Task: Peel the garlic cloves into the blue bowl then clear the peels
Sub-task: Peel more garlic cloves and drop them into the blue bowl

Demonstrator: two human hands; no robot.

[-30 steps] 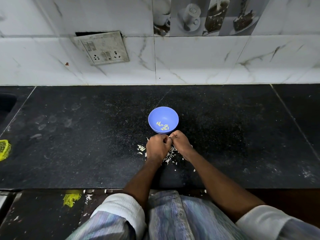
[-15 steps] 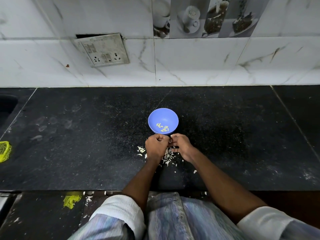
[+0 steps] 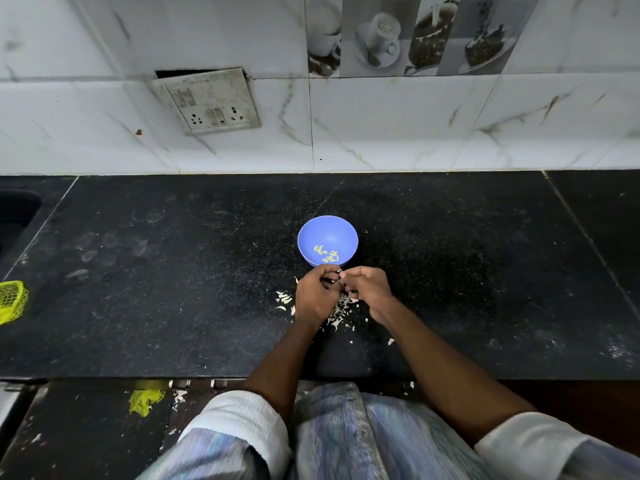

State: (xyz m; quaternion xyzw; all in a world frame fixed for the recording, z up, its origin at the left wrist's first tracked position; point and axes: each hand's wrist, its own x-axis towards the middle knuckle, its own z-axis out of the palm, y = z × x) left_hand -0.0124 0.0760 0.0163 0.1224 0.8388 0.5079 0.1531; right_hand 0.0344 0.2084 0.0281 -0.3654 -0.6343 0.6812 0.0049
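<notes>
At the far left edge of the black counter [image 3: 138,289] lies a scrap of yellow mesh [image 3: 12,301], well apart from the work, and a switch plate [image 3: 211,100] hangs on the tiled wall behind. Moving in, a few loose garlic pieces [image 3: 284,299] sit on the counter just left of the left hand [image 3: 317,296], whose fingers are curled inward. Its fingertips meet those of the right hand [image 3: 369,289] in the middle, and the two together appear to pinch one small garlic clove [image 3: 339,271] between them; the clove is too small to tell its long axis or how much skin remains. The blue bowl [image 3: 327,228] stands directly beyond the joined fingertips, just past them toward the wall, with several peeled cloves [image 3: 326,254] lying in its near side. That is the relation that matters: the drop is a short reach straight forward, and both hands are about equally near, so either could let the clove fall in. Nothing stands between the fingertips and the rim. Beneath and between the wrists, a heap of white peels [image 3: 341,311] spreads over the counter, with stray flakes trailing off to the right. Judging from this, peeling is under way and clearing the peels has not begun.
</notes>
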